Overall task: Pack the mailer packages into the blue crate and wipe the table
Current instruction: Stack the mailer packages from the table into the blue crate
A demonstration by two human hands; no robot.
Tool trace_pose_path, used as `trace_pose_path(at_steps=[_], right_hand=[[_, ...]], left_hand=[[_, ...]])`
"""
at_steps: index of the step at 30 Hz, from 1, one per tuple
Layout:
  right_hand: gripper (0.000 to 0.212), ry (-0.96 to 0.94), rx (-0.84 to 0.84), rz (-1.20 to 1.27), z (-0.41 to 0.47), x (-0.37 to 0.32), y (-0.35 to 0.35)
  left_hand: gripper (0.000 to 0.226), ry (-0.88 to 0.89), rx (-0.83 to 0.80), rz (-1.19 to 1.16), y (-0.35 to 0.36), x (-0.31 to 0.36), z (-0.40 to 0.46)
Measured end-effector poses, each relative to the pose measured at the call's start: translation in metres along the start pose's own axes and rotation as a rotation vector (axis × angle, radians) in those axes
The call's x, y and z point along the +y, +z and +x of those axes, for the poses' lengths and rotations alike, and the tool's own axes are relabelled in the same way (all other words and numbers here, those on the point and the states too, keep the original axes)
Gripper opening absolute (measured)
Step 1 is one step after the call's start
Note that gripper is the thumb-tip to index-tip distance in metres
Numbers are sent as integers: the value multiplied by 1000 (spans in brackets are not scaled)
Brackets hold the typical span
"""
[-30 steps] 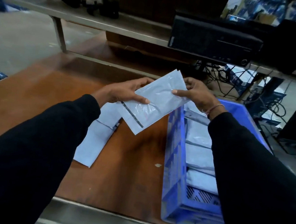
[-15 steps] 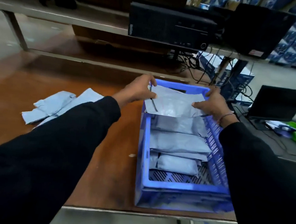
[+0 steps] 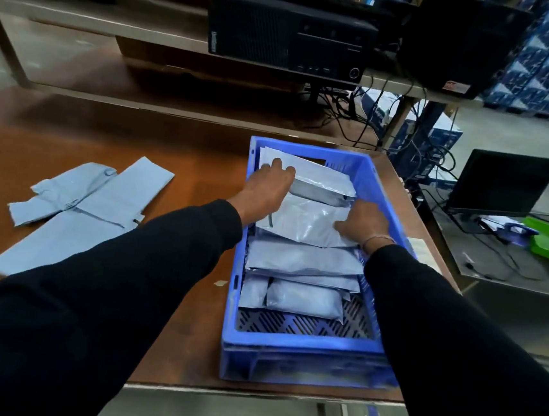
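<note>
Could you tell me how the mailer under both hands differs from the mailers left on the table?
The pressed mailer lies inside the blue crate, under the left hand and right hand; the table mailers lie untouched on the brown table. It looks padded; they lie flat. All are pale grey-blue.

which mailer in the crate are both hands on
The glossy mailer under both the left hand and the right hand; the other mailers in the blue crate lie untouched.

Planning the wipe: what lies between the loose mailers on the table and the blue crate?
Head view: bare brown table, crossed by the left sleeve, plus one small scrap.
</note>
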State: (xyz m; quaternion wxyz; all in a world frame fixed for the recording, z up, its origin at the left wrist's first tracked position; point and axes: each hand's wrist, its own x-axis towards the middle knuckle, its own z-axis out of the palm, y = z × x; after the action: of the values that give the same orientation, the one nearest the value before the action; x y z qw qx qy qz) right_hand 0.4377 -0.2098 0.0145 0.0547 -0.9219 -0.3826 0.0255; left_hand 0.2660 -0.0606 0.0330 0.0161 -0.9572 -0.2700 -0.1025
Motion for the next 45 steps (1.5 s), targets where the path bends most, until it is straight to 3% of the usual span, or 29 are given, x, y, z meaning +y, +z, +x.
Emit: trace_pose_path(at_steps=[2,4,7,9,14,18,21,25,28,31,36,40,45], right_hand=[[54,-21,34,-39,2,2,4],[56,-32,69,-45,3,1,6],[57,-11,115,-5,4,-1,10],[55,5,135,0,3,-3,12],[54,-15,174,-58,-6,-1,15],[50,-143,228,-87,-8,2,12],[45,-281,78,-31,-8,2,16],[45,-259,-22,2,-11,-2,20],[40,-256,20,56,-9,-8,12],[31,-262,89,126,-4,-22,-7],[17,-285,174,503,-5,-75,-38],[12,-303,64,815,-10,-131,-44],[6,-353,-122,881,-14,-207,-36]], left_hand=[[37,36,63,146,0,4,-1],[39,137,51,147,2,7,1],[57,259,-145,3,8,11,-1],[56,256,-224,30,12,12,-4],[45,216,-230,59,5,18,-9],[47,204,-230,72,1,24,-11],[48,205,-266,79,1,23,-14],[51,201,-301,8,-3,19,-17],[54,200,-232,-123,-7,11,-17],[43,187,-80,-288,-21,-6,-21],[22,58,156,-573,-38,-58,-39],[19,-142,210,-697,-40,-111,-59],[22,-340,174,-729,-27,-183,-95]])
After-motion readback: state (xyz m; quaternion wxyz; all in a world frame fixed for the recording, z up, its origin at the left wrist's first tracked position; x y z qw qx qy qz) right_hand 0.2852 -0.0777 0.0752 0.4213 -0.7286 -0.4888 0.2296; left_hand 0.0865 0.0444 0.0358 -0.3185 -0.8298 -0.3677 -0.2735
